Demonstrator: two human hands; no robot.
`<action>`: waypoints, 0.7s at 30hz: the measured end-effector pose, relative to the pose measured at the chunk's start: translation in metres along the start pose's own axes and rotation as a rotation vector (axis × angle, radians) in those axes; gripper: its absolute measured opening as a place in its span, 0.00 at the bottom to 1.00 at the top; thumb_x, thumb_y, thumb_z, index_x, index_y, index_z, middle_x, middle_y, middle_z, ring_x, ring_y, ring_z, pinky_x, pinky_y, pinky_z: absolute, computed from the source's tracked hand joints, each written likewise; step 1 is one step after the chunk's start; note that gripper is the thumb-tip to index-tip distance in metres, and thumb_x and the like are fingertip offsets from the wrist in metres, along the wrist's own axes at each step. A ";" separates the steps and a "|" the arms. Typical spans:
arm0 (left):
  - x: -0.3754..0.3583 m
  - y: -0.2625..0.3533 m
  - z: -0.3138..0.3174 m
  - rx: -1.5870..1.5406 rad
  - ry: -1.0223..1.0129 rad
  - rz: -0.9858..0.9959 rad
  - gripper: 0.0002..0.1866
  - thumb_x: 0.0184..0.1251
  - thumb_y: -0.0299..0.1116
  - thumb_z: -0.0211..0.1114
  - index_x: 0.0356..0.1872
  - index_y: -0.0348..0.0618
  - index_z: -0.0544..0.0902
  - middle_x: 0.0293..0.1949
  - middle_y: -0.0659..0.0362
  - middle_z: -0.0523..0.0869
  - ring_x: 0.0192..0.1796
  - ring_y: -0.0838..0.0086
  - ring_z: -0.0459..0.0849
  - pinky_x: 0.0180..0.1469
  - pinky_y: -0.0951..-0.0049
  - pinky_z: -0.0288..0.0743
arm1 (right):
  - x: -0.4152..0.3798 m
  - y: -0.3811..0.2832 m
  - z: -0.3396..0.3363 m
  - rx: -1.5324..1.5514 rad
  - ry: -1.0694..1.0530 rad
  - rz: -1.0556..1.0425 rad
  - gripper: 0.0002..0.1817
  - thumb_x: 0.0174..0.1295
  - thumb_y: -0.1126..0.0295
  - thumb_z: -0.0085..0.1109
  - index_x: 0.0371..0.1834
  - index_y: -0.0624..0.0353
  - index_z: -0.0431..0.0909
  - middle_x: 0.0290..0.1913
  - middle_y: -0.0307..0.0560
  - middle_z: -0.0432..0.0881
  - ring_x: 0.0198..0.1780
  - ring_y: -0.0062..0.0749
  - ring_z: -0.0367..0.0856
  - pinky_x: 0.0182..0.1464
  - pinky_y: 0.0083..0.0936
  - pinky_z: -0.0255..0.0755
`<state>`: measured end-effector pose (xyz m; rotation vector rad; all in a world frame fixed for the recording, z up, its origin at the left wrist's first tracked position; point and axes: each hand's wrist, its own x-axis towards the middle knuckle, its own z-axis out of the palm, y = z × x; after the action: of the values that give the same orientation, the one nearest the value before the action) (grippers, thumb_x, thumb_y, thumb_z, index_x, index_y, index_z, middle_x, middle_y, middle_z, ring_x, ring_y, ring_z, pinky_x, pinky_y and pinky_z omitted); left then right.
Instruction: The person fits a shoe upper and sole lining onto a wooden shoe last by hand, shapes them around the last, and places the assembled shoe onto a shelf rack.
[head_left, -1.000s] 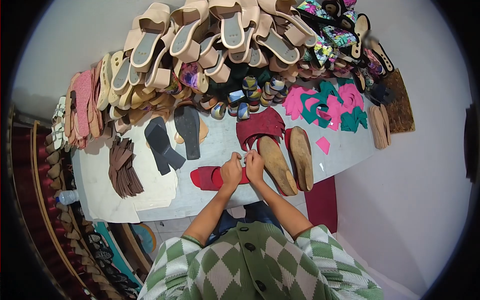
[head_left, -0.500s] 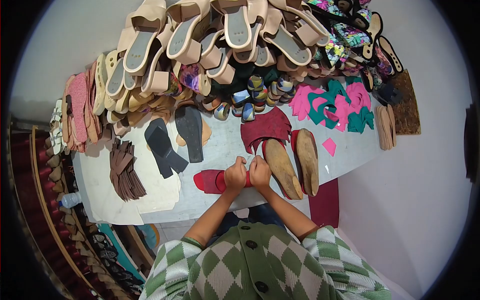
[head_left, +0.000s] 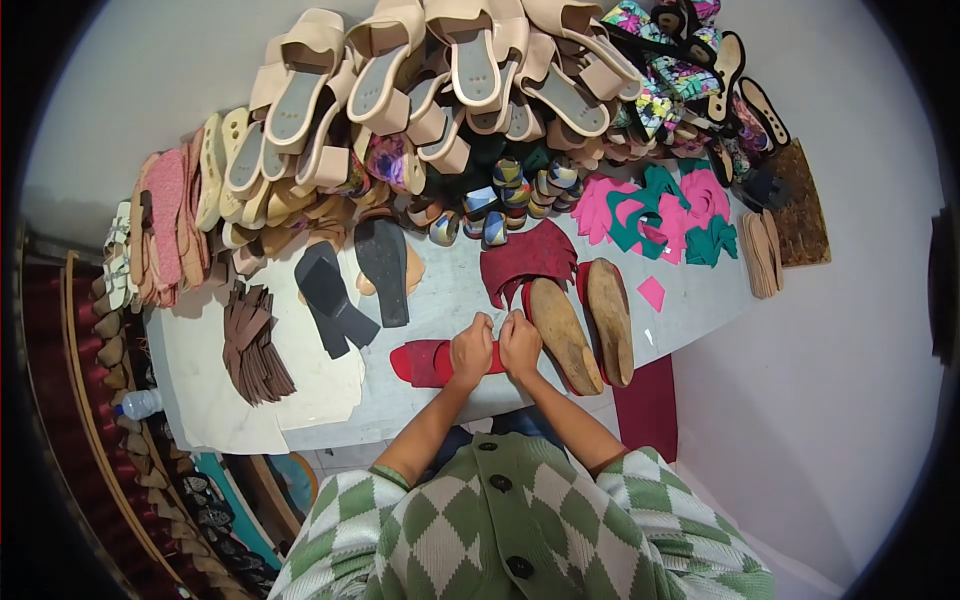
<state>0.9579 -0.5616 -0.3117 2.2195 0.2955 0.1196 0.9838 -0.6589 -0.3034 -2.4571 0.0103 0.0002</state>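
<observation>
A red sandal lies crosswise near the table's front edge, its toe to the left. Both of my hands are closed on its right part, fingers curled in. My left hand is beside the strap, and my right hand is close by on the right, a narrow gap between them. What the fingertips pinch is hidden. Two wooden shoe lasts with red edges lie just right of my right hand. Dark red cut pieces are stacked behind them.
Beige heeled sandals are piled along the back of the table. Brown strips and black soles lie left. Pink and green pieces lie right, near stacked tan soles. A bottle is at the left edge.
The view has shifted slightly. My hands keep nearly the same closed pose on the red sandal, and nothing else has visibly moved.
</observation>
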 end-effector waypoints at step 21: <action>-0.072 -0.132 -0.130 -0.135 0.110 -0.371 0.15 0.51 0.32 0.67 0.40 0.38 0.78 0.34 0.54 0.83 0.34 0.67 0.83 0.39 0.71 0.75 | -0.017 0.059 -0.003 0.116 -0.414 0.262 0.40 0.43 0.48 0.70 0.49 0.74 0.71 0.38 0.57 0.79 0.38 0.37 0.77 0.36 0.28 0.70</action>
<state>0.8416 -0.4024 -0.3339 1.9918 0.7321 0.0570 0.9658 -0.7059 -0.3382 -2.2792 0.1458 0.6038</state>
